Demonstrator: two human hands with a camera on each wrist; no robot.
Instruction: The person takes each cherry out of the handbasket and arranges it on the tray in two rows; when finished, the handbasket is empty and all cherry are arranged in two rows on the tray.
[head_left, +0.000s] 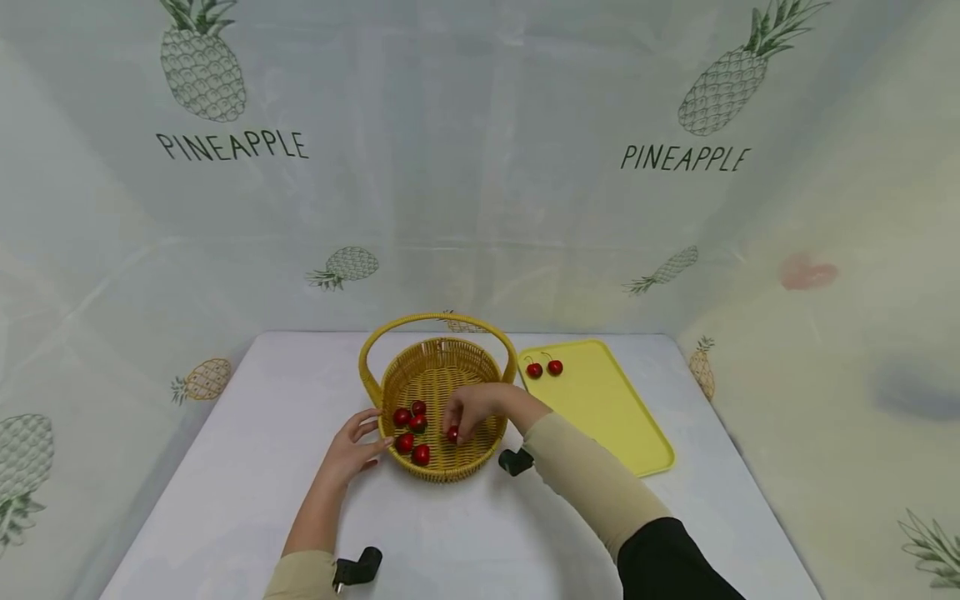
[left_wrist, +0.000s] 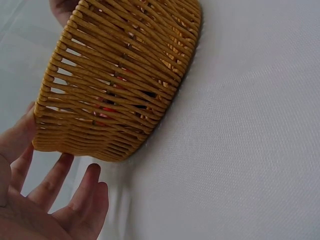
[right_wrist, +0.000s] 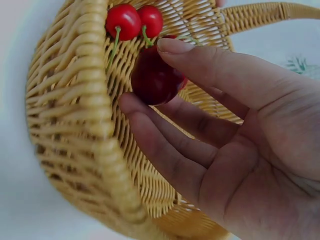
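A round yellow wicker basket (head_left: 442, 477) with an arched handle stands on the white table. Inside it, several red cherries (head_left: 421, 455) lie toward the left side. My right hand (head_left: 474, 408) is down inside the basket, pinching one dark red cherry (right_wrist: 157, 77) between thumb and fingertips. At the basket's left rim is my left hand (head_left: 352, 448), with its fingers spread and relaxed; in the left wrist view the thumb and fingertips (left_wrist: 64, 162) touch the woven wall near the rim.
To the right of the basket lies a yellow tray (head_left: 600, 408), partly under the right forearm. Two cherries (head_left: 554, 367) with stems sit at its far left corner. Behind the table hangs a pale curtain (head_left: 465, 167) printed with pineapples.
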